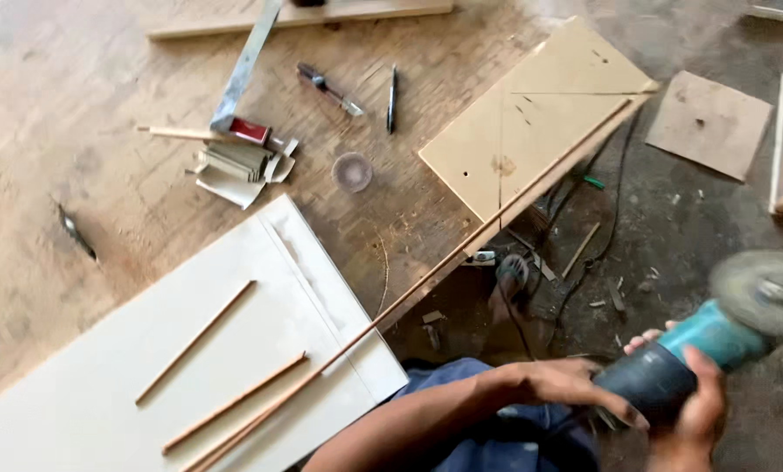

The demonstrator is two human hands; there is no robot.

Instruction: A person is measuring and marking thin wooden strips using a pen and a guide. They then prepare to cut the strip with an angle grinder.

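Observation:
Both hands hold a teal and dark angle grinder [689, 350] at the lower right, off the bench and over the floor. My left hand [566, 385] wraps the dark rear body, the forearm reaching in from the bottom middle. My right hand [697, 411] grips the body from below, just behind the head. The grinder's grey disc [763, 293] is blurred. To the left, a long thin wooden strip [426, 280] lies slantwise across the white board [76, 393] and the tan panel [531, 122], untouched by either hand.
Two shorter strips [194, 341] lie on the white board. The wooden workbench [76, 201] carries a metal square [244, 65], a screwdriver [330, 89], a pen [392, 98], a round disc [352, 171] and folded paper pieces [234, 166]. Cables [614, 201], scraps and a square board [708, 122] litter the floor.

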